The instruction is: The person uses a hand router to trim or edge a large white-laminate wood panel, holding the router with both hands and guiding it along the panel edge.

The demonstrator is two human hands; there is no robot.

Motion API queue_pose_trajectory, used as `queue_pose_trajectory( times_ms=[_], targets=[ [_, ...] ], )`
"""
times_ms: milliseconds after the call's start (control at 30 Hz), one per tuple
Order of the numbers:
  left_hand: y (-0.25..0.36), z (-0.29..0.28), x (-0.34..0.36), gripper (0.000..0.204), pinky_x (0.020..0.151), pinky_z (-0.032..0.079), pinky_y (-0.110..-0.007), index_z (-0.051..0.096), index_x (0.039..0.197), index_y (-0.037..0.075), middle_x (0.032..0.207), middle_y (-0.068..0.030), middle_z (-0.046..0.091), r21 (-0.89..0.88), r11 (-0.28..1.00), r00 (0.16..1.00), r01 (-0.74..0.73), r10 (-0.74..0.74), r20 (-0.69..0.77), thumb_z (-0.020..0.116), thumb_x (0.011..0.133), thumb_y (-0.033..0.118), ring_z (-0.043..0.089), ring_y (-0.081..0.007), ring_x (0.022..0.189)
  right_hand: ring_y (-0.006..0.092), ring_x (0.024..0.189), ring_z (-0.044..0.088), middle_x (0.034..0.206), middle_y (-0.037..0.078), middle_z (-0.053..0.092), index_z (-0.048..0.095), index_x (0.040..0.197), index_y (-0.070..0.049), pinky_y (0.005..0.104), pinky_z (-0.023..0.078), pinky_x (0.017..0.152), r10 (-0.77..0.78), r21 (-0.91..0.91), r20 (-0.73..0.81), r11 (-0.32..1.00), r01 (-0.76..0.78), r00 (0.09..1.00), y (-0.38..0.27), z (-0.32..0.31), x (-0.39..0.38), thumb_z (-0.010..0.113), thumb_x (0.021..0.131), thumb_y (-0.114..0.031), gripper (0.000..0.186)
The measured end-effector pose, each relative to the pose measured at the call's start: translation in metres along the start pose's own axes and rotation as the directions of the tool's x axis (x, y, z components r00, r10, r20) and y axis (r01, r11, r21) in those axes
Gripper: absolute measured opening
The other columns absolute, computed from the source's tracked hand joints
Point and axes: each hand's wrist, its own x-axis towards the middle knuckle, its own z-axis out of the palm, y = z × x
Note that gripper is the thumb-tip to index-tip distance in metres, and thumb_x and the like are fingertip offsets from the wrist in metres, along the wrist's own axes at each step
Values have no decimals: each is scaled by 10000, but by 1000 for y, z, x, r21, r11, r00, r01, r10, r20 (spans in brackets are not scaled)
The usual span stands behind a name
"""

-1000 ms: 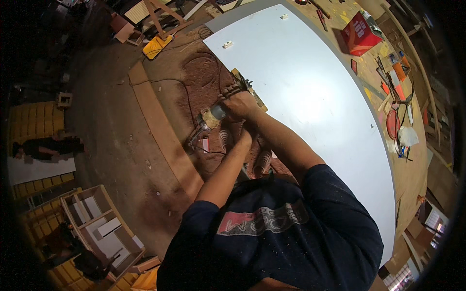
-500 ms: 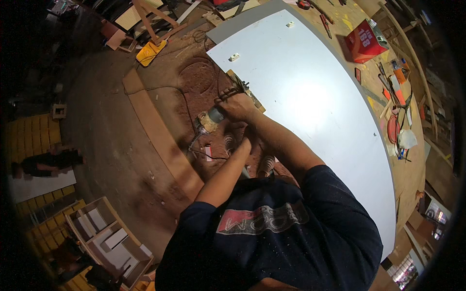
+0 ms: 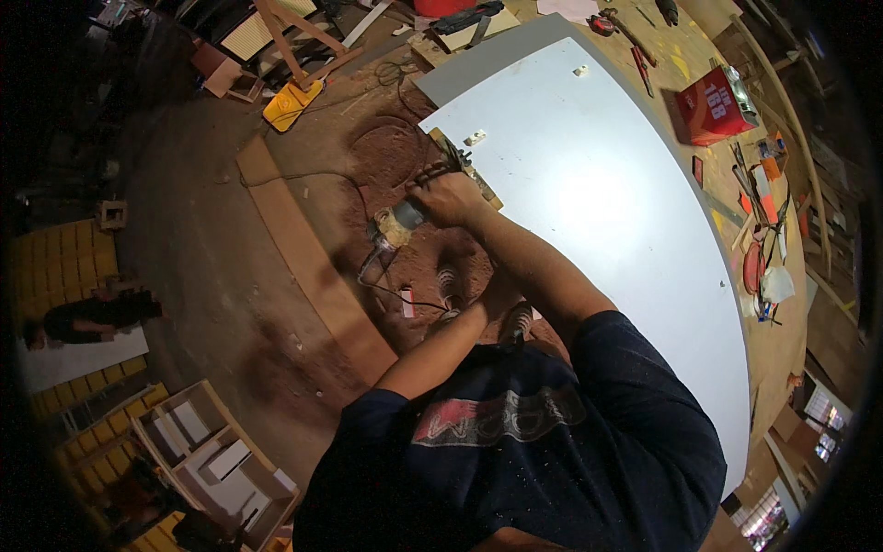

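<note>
My right hand [image 3: 451, 198] is closed around a dusty corded hand router [image 3: 395, 227], which lies sideways with its motor end pointing left. The router's wooden base [image 3: 440, 143] sits against the left edge of a large white panel [image 3: 552, 138], not far from the panel's far corner. My left hand is mostly hidden beneath my right forearm, close to the panel's near-left edge; its fingers do not show. Two small pale fittings stand on the panel, one of them a hinge-like piece [image 3: 474, 138] near the router.
Reddish sawdust [image 3: 386, 152] covers the floor around my shoes. A long brown board [image 3: 303, 248] lies to the left. On the workbench [image 3: 681, 55] are a red can [image 3: 717, 106], pliers [image 3: 641, 71] and assorted tools. The router's cord [image 3: 313, 175] trails across the floor.
The router has slid along the panel's edge toward its far corner. My left hand has moved right, under my right forearm. The whole view has shifted slightly.
</note>
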Motion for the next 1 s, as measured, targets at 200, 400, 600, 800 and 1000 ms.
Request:
queue_pose_trajectory(
  times_ms=[200,400,600,800,1000],
  targets=[
    [-9,-9,8,375,1112,452,-417,588,1318,-54,1290,-202,649,-191,972,985,137,-112,134,697,997,106,583,-294,1251,319,804,764,849,133,739,700,1174,-136,447,615,633,-5,20,-82,1000,7,997,17,22,28,681,897,-201,285],
    [-60,5,18,456,1066,476,-397,513,1426,-30,1376,-159,602,-333,905,930,266,-149,337,677,1024,109,565,-259,1275,346,846,768,870,122,750,661,1275,-146,453,621,649,-30,57,-118,998,37,993,33,38,47,647,931,-193,348],
    [-144,51,14,499,926,544,-347,443,1524,15,1406,-87,584,-586,756,932,290,-84,353,627,1091,182,586,-196,1243,348,849,769,868,140,746,656,1212,-130,462,623,664,-5,67,-32,998,7,999,26,15,71,661,909,-182,308],
    [-197,69,3,424,899,565,-371,548,1445,6,1336,-102,634,-447,850,906,280,-79,416,652,1079,192,622,-209,1195,347,852,764,864,144,733,654,1217,-106,474,614,667,13,22,83,1000,-15,996,13,-14,98,707,863,-198,369],
    [-29,-18,35,712,1225,334,-452,405,1598,13,1651,-127,409,-69,874,680,481,-322,659,644,1056,408,334,-282,1541,328,919,753,959,149,733,629,1256,-94,473,610,754,10,3,130,1000,-11,991,36,1,127,762,808,-182,476]
  ],
)
